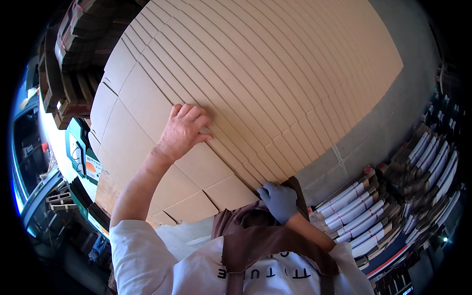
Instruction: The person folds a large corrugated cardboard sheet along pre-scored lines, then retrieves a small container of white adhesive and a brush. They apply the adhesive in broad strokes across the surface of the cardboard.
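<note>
A wide fan of overlapping flat cardboard sheets, brown with crease lines and slots, spreads in front of me. My bare left hand lies on the fan with its fingers curled over the edge of one cardboard sheet. Its thumb sits a little apart from the fingers, and the fingertips are partly hidden. At the near right, my right hand wears a grey glove and is closed at the corner of a sheet. What lies under its fingers is hidden.
Bundled cardboard stacks with white bands stand on the right. Dark stacked boards rise at the far left. A vehicle is at the left edge. Grey floor shows right of the fan. My brown apron hangs against its near edge.
</note>
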`<state>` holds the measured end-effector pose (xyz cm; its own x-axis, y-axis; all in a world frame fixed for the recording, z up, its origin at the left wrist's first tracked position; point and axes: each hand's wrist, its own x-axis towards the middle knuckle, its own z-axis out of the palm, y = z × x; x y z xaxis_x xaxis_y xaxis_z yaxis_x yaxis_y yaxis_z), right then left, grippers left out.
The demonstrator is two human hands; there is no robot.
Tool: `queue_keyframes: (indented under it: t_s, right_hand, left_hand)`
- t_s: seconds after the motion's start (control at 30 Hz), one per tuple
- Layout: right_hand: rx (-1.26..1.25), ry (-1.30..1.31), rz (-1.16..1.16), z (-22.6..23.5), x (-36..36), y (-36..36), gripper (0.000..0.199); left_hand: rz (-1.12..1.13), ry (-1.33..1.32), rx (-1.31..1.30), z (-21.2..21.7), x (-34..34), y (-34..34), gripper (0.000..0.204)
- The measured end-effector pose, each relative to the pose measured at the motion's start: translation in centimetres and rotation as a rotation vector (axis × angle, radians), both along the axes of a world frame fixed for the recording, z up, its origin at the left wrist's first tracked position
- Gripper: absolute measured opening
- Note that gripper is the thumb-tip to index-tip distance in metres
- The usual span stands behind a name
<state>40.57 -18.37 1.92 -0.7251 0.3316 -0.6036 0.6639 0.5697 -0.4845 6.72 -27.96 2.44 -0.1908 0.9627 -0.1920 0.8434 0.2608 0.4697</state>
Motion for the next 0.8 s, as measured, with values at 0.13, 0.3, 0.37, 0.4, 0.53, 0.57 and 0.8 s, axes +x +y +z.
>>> queue_keyframes:
  t_s: [0.13,0.3,0.37,0.4,0.53,0.57,0.8]
  right_hand:
    - [-0.168,-0.132,-0.115,0.0,2.3,-0.1,0.032]
    - [-0.094,-0.087,-0.124,-0.6,4.3,-1.0,0.032]
    - [-0.090,-0.049,-0.140,-0.7,3.7,-1.2,0.032]
    - [-0.080,-0.056,-0.130,-0.6,3.8,-1.2,0.031]
    - [-0.134,-0.138,-0.135,-0.6,3.6,-1.0,0.030]
    - [-0.136,-0.135,-0.140,-0.6,3.6,-1.1,0.029]
    - [-0.085,-0.043,-0.146,-1.1,4.0,-1.6,0.028]
  left_hand:
    - [-0.013,0.018,0.010,-0.1,-0.1,-0.5,0.037]
    - [-0.011,0.004,-0.018,0.0,-0.2,-0.3,0.038]
    - [-0.008,0.007,-0.015,-0.1,-0.2,-0.5,0.037]
    - [-0.007,0.005,-0.012,-0.1,-0.2,-0.5,0.037]
    - [-0.006,-0.012,-0.009,-0.1,-0.2,-0.4,0.036]
    - [-0.006,-0.018,-0.010,-0.1,-0.2,-0.4,0.036]
    - [-0.006,-0.019,-0.006,-0.2,-0.1,-0.4,0.035]
